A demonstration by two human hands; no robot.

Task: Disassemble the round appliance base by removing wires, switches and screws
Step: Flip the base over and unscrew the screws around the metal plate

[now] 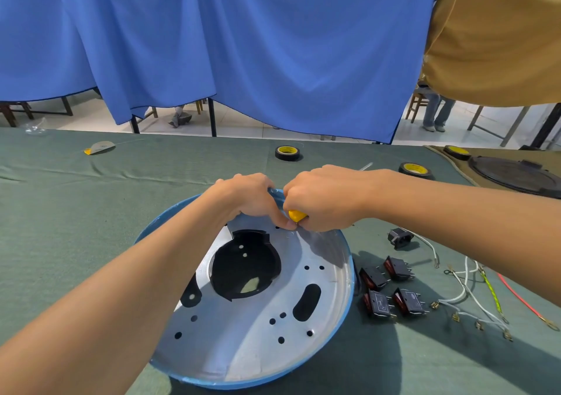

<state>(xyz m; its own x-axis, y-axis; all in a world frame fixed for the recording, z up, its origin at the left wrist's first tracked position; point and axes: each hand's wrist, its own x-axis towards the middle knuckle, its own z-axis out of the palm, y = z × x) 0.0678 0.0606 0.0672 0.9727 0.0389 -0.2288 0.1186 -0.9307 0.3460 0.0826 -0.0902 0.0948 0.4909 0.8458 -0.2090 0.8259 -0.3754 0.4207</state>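
Note:
The round appliance base (252,328), a silver metal dish with a blue rim and a large black central opening, lies tilted on the green cloth. My right hand (321,197) grips a yellow-handled screwdriver (297,215) at the base's far rim; its shaft is hidden. My left hand (246,196) curls over that same far rim, fingertips pinching beside the tool. To the right lie several black rocker switches (391,288), a black socket (400,238) and loose white, yellow-green and red wires (473,294).
Three rolls of black tape (287,153) sit on the far side of the table. A dark round lid (516,176) lies at the far right. A blue curtain hangs behind. Another person's tan shirt fills the upper right corner.

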